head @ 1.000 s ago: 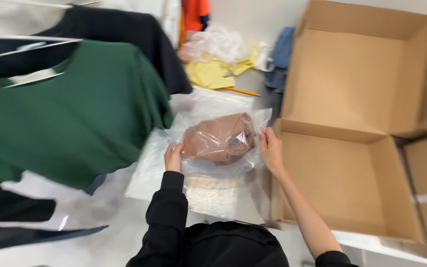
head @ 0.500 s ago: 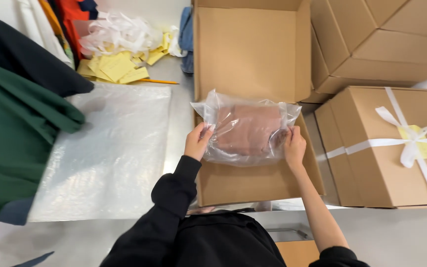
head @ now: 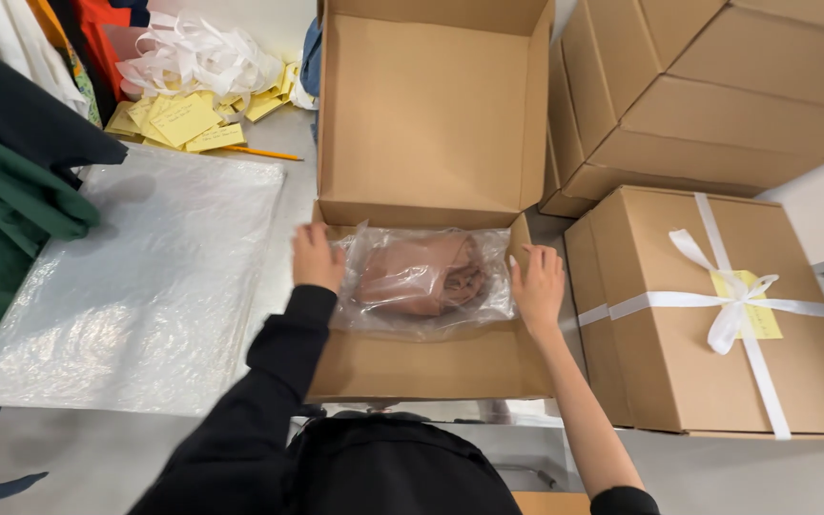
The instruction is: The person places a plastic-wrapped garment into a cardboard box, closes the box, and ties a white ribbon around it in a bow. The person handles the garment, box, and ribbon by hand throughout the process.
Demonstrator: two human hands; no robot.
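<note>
Bagged garment (head: 422, 277) now inside box (head: 431, 367)

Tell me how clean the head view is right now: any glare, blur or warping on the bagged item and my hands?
Head view: glare streaks on the clear bag partly veil the brown folded item inside; the left hand is slightly motion-blurred, the right hand sharper; the plastic sheet on the table shines with bright patches; wide-angle warping bends the open box and the ribboned box at the edges; lighting is even, shadows soft.
</note>
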